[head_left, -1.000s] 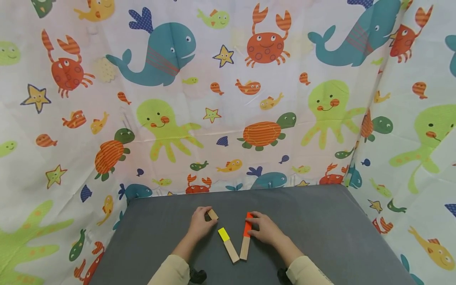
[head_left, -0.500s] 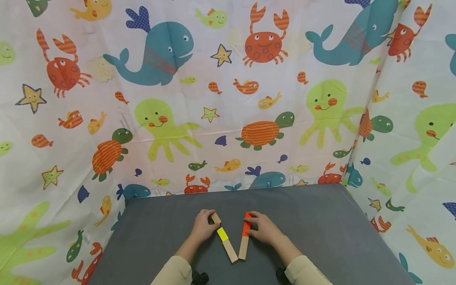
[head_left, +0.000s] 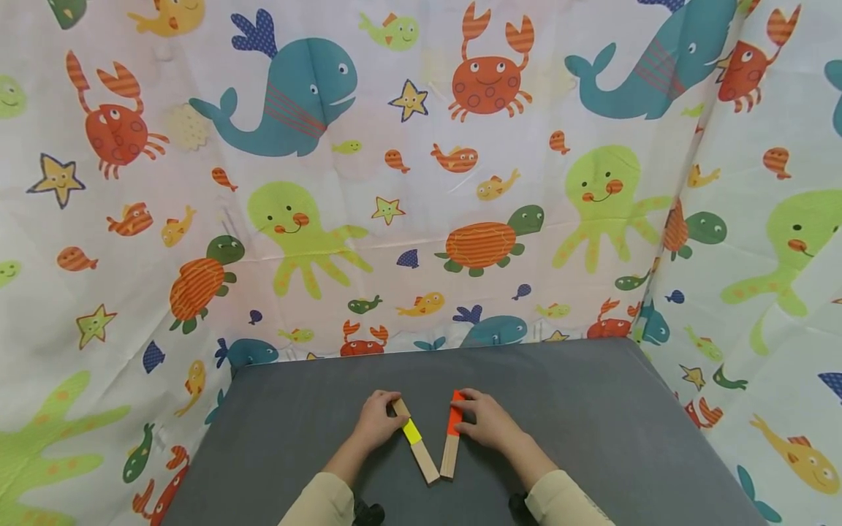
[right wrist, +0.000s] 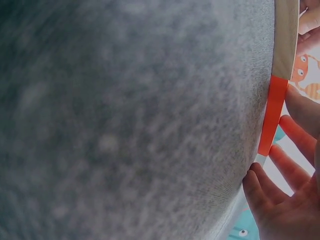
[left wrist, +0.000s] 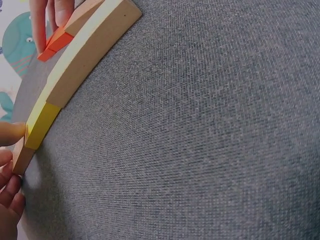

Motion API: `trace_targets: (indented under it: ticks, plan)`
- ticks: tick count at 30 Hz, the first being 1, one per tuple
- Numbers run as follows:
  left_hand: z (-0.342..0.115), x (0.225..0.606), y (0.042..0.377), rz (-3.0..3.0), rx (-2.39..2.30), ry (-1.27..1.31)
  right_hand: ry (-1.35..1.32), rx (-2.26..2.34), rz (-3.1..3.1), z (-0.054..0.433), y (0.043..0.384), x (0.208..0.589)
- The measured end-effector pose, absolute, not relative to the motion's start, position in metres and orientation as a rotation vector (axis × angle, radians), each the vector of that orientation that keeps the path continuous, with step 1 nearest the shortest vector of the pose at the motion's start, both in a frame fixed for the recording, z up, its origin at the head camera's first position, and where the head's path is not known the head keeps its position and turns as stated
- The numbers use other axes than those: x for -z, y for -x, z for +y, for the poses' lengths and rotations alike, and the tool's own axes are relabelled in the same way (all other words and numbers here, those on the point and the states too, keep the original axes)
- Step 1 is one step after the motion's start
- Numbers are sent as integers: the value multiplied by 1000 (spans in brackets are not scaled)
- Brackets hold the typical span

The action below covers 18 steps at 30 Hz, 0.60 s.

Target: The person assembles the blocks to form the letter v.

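My left hand pinches a short plain wooden block between thumb and fingers. Its near end meets a yellow block, which joins a longer plain block. These form one slanting row; the left wrist view shows the yellow block in the middle. Opposite, my right hand grips an orange block, with the thumb at its side and fingers around the far end. Another plain block continues the orange one toward me. The two rows form a V, their near ends side by side.
Dark grey cloth covers the tabletop. A white curtain printed with sea animals hangs behind the far edge and along the sides. Black wrist straps show at the sleeve cuffs.
My left hand has brought the short wooden block down and right, turned it into line, and closed the gap to the yellow block. The right hand stays on the orange block.
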<state>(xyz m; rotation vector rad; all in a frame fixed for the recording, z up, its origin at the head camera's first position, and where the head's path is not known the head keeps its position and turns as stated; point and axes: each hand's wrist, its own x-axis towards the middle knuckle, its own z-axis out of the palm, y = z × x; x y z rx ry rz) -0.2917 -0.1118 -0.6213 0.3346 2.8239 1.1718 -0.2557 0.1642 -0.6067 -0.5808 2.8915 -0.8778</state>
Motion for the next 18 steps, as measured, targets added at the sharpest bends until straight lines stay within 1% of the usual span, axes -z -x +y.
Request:
trace_targets:
  ticks: [11, 18]
  plan:
    - [-112, 619, 289, 2821, -1174, -368, 580, 889, 2885, 164, 257, 606]
    - [-121, 622, 284, 2847, -1180, -379, 571, 906, 2866, 165, 255, 603]
